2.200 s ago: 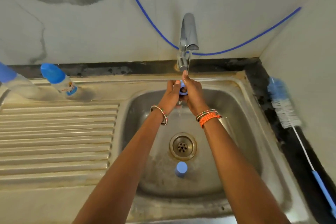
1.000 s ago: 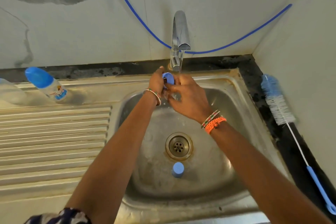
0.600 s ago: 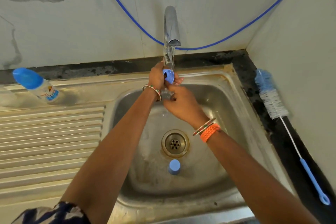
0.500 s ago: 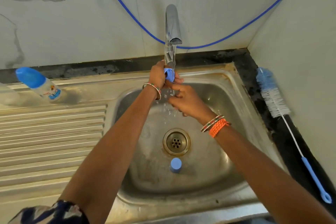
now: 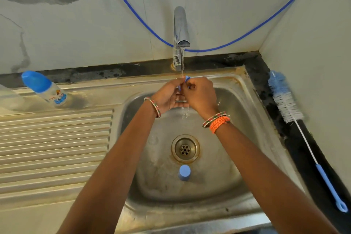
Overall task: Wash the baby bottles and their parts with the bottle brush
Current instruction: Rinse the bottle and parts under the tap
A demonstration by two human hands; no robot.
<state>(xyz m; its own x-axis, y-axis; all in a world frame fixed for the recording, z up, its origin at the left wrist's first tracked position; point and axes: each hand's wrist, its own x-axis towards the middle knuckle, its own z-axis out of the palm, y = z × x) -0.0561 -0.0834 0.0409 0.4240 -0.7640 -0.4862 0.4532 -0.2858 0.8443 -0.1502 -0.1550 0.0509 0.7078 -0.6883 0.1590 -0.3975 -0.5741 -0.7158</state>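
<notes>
The small blue bottle part (image 5: 187, 78) sits right under the tap (image 5: 180, 30), in the running stream, pinched between both hands above the back of the sink basin (image 5: 245, 119). Most of it is hidden by fingers, so can't tell exactly which part it is, prob. a ring or collar.

Change vs. half a sec ago: the right hand (image 5: 200, 95) had dropped below the part w/ only the left hand (image 5: 167, 96) holding it up to the water; now the right is back up, fingertips curled on the part alongside the left's. Left fingers curl round it from the other side, palm up. Looks like rubbing/turning it in the flow, i.e. a rinse by hand, not brush work.

What that means: this piece is likely near done. The bottle brush (image 5: 284, 100) lies untouched on the dark ledge to the right of the sink, well apart from both hands. A blue cap (image 5: 184, 172) stands in the basin just below the drain (image 5: 185, 148), not yet picked up. A capped baby bottle (image 5: 44, 88) stands on the drainboard (image 5: 55, 148) at left. So plenty left to do.
</notes>
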